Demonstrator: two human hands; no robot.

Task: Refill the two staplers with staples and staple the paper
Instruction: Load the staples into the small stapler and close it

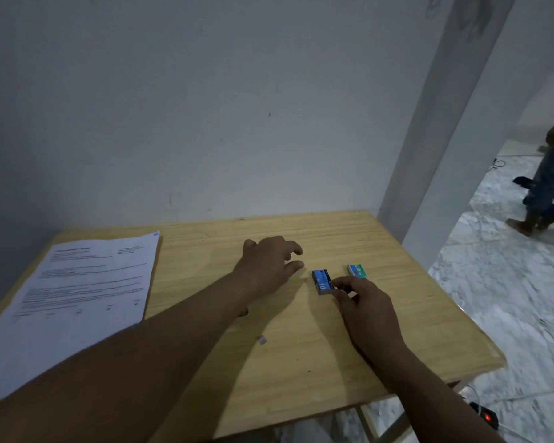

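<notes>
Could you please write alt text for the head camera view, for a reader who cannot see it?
A person's right hand pinches the near end of a blue staple box on a wooden table, while the left hand hovers open beside it. A green staple box lies just right of the blue one, and printed paper lies at the table's left. No stapler is visible.

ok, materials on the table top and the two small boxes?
Table top: looks like pale wood or wood-grain laminate, matte; straight grain lines show, and I cannot tell which. Blue box and green box: probably printed card, going by the flat coloured faces, printed numerals and sharp folded edges. Right hand pinches the blue one.
</notes>
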